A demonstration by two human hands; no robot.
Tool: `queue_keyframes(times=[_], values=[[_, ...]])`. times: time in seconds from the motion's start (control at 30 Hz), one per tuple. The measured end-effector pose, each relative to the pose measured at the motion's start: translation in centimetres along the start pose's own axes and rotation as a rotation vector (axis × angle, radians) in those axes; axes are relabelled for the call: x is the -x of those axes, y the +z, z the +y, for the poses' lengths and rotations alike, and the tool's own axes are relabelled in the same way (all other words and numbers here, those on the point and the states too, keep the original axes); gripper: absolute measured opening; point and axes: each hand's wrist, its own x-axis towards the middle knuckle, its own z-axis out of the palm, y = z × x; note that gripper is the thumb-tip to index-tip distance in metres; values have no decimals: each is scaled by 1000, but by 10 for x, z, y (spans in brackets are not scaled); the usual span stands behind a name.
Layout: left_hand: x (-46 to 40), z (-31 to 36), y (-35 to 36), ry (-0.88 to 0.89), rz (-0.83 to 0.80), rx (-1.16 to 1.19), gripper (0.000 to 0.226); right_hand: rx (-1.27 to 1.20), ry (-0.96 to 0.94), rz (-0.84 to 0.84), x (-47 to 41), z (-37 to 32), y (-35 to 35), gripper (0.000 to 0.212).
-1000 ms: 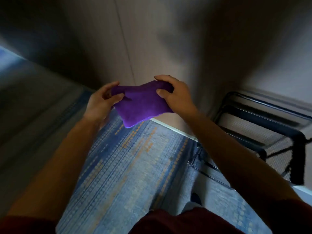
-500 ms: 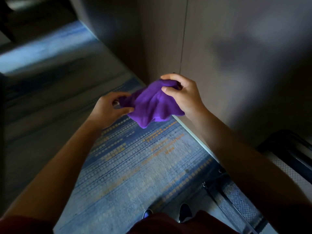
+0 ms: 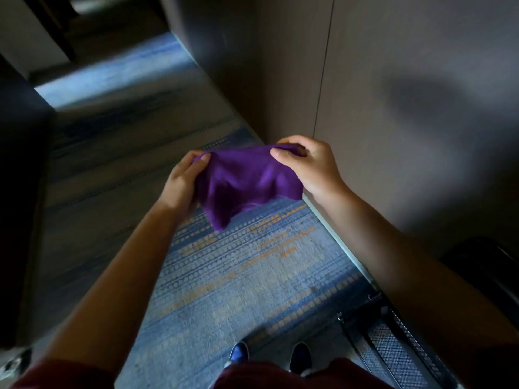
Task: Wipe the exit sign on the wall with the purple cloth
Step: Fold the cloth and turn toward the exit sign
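The purple cloth [image 3: 241, 181] hangs spread between both hands in front of me, above the carpet. My left hand [image 3: 182, 183] pinches its left top corner. My right hand [image 3: 306, 164] grips its right top corner, close to the beige wall [image 3: 407, 108]. The lower part of the cloth droops to a point. No exit sign is in view.
A blue and orange patterned carpet [image 3: 238, 276] runs down a dim corridor. A black metal mesh rack [image 3: 398, 349] stands against the wall at the lower right. My shoes [image 3: 238, 352] show at the bottom. A dark wall edges the left side.
The view has swung left along the corridor. The cloth, bunched between my hands before, is now pulled wider and hangs open.
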Motion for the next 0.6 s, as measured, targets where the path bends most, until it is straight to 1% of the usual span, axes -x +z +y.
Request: queue_keyframes(times=[0.07, 0.13, 0.17, 0.2, 0.23, 0.27, 0.3, 0.33, 0.4, 0.47, 0.53, 0.57, 0.6], values=[[10, -11, 13, -24, 56, 92, 21, -106, 87, 22, 0, 3, 1, 13], [19, -24, 23, -17, 55, 149, 15, -135, 125, 33, 1, 6, 1, 11], [24, -31, 26, 0, 17, 122, 29, -146, 141, 36, 1, 9, 1, 9], [27, -35, 29, 2, -51, 71, 47, -150, 159, 41, 1, 11, 0, 8], [28, -40, 32, -1, -123, 6, 61, -141, 175, 46, 1, 14, -2, 8], [28, -43, 34, 1, -164, -70, 68, -122, 188, 50, 0, 17, -5, 8], [26, -44, 36, 14, -165, -137, 70, -101, 196, 50, -1, 19, -9, 9], [23, -42, 37, 25, -133, -169, 67, -79, 200, 48, -3, 21, -13, 11], [18, -35, 39, 35, -68, -122, 53, -14, 212, 43, -7, 27, -19, 19], [13, -30, 39, 38, -62, -66, 44, 119, 241, 26, -8, 33, -22, 29], [11, -27, 40, 23, -89, -20, 44, 299, 207, 19, -7, 34, -24, 38], [11, -27, 41, 12, -111, 6, 46, 328, 157, 16, -5, 32, -25, 39], [10, -25, 42, 0, -136, 36, 47, 288, 120, -10, -3, 28, -24, 43]])
